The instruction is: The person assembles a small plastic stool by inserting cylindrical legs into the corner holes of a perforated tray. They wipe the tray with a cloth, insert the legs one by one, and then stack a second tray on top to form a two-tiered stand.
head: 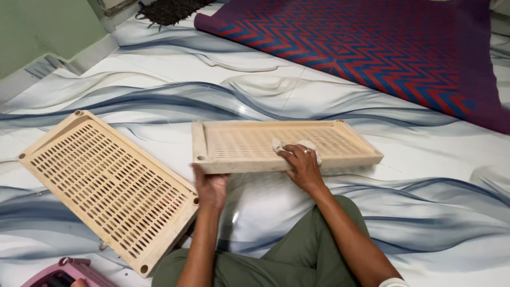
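So the person's sitting on the floor, olive green trousers (pixel 297 260) visible at the bottom middle of the frame. In the centre there's a beige slotted plastic rack shelf (pixel 255 142) held up a bit off the floor, its near edge toward the camera. The left hand (pixel 211 187) grips that near edge close to the left corner, fingers wrapped underneath and thumb side up. The right hand (pixel 304 166) is curled over the front rim a little right of centre, pressing a small whitish cloth (pixel 281 146) onto the slotted surface. There's a ring on one finger of that hand.

Over on the left half of the frame a second beige slotted shelf (pixel 106 186) lies flat on the floor at a diagonal, its lower right corner just beside the left wrist. It has round sockets at the corners.

The floor (pixel 435 202) is glossy white with blue-grey wave swirls. A red and blue zigzag mat (pixel 382 48) fills the upper right, a dark shaggy rug (pixel 170 9) peeks in at the top, and something pink plastic (pixel 64 272) pokes in at the bottom left corner. Green wall (pixel 42 26) at upper left.
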